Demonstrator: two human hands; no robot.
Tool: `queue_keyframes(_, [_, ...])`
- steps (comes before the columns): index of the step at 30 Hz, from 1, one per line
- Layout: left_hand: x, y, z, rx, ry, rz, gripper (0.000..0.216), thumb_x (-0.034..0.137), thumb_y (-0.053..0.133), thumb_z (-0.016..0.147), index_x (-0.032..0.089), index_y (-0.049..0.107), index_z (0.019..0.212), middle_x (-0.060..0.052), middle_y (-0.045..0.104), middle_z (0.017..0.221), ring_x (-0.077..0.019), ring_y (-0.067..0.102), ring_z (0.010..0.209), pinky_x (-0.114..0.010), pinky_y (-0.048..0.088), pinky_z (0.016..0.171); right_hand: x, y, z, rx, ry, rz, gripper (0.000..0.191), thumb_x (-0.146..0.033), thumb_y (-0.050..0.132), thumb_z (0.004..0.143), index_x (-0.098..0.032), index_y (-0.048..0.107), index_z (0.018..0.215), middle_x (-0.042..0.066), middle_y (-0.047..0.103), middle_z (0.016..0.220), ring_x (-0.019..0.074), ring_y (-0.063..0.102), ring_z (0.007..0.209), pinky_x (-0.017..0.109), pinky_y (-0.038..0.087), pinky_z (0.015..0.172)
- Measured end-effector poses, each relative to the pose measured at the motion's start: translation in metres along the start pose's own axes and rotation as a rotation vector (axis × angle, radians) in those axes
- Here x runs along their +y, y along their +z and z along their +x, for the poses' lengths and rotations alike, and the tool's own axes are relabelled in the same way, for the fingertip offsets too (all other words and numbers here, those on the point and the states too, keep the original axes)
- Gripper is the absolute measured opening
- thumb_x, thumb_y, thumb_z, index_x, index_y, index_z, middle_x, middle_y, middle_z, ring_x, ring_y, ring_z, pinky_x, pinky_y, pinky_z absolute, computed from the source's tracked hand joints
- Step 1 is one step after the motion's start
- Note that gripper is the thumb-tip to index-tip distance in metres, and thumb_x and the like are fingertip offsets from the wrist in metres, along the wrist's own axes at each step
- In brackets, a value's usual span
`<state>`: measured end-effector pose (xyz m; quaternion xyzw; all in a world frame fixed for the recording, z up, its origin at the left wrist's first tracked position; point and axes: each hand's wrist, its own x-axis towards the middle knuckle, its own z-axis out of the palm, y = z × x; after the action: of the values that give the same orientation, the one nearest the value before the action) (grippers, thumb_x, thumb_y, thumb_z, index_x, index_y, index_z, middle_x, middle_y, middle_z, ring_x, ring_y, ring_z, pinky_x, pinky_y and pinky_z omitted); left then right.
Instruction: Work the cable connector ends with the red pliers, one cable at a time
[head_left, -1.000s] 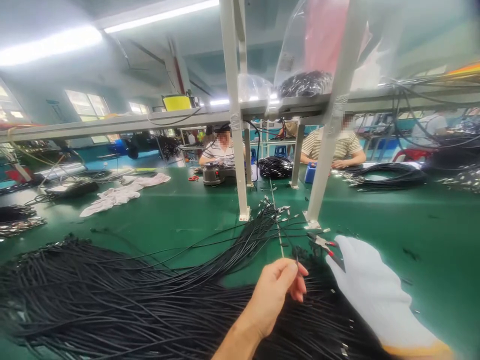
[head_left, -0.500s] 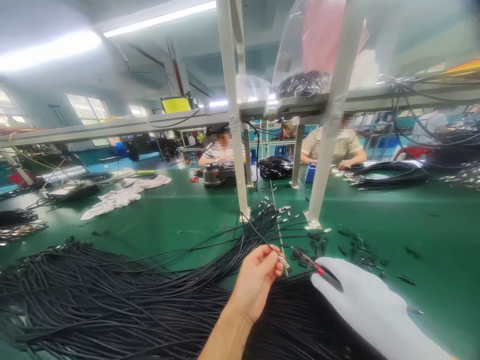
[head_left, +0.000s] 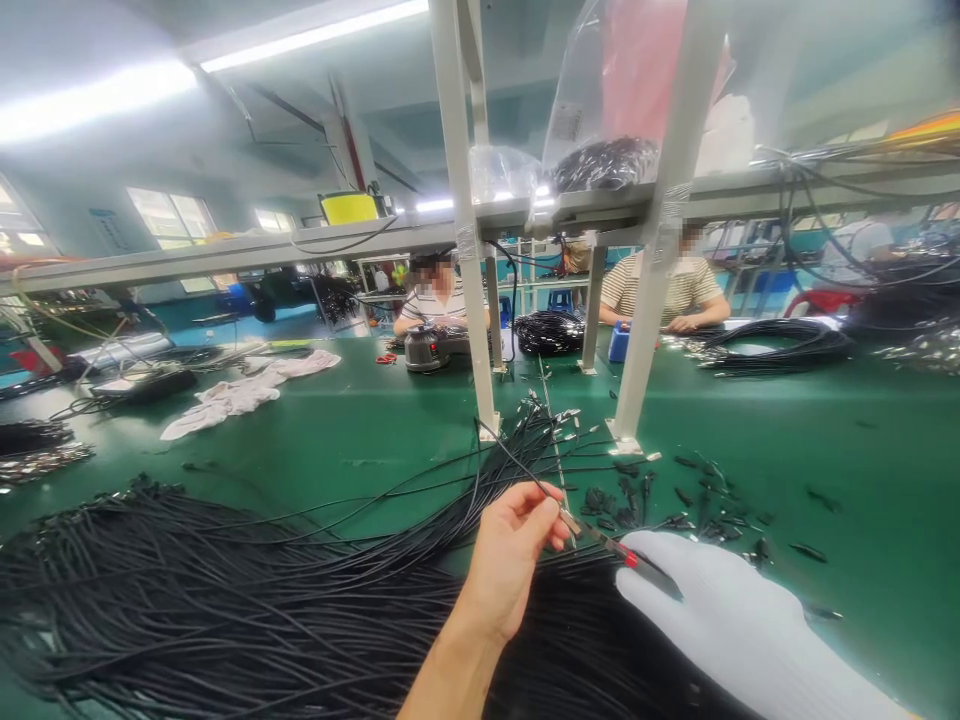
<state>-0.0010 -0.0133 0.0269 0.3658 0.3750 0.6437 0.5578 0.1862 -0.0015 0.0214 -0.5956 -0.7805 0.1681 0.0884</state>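
My bare left hand [head_left: 510, 560] pinches the end of one thin black cable [head_left: 517, 470], holding its tip up near the middle of the view. My right hand [head_left: 720, 610], in a white glove, grips small red-handled cutters [head_left: 626, 555] whose jaws meet the cable tip just right of my left fingers. Beneath both hands lies a large heap of black cables [head_left: 225, 600] spread over the green table [head_left: 375, 440]. Short black cut pieces [head_left: 675, 500] lie scattered beyond my gloved hand.
Two white shelf posts [head_left: 480, 300] [head_left: 645, 320] stand on the table ahead. White cloths [head_left: 240, 385] lie far left. Across the table two seated people work near a cable coil [head_left: 551, 333], a black device [head_left: 424, 350] and a blue container [head_left: 621, 343].
My left hand dropped one cable, moved left and lifted a new cable end. My gloved hand pulled back towards me and brought the cutters to that tip.
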Motion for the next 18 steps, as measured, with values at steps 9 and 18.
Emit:
queue_keyframes(9, [0.004, 0.002, -0.002, -0.035, 0.009, -0.016, 0.023, 0.028, 0.084, 0.071, 0.012, 0.071, 0.083, 0.0, 0.063, 0.064, -0.0094, 0.056, 0.061, -0.021, 0.043, 0.06, -0.005, -0.009, -0.001, -0.121, 0.009, 0.03, 0.033, -0.046, 0.035, 0.092, -0.028, 0.057, 0.076, -0.001, 0.069, 0.082, 0.0209, 0.062, 0.079, 0.03, 0.04, 0.066])
queue_keyframes(18, [0.0, -0.002, -0.003, -0.196, -0.25, -0.39, 0.028, 0.021, 0.089, 0.066, 0.009, 0.069, 0.082, 0.001, 0.059, 0.068, -0.002, 0.045, 0.05, -0.015, 0.035, 0.049, -0.012, -0.017, -0.014, -0.238, -0.103, 0.353, 0.032, -0.043, 0.051, 0.086, -0.022, 0.051, 0.061, -0.002, 0.065, 0.063, 0.0142, 0.057, 0.064, 0.023, 0.039, 0.061])
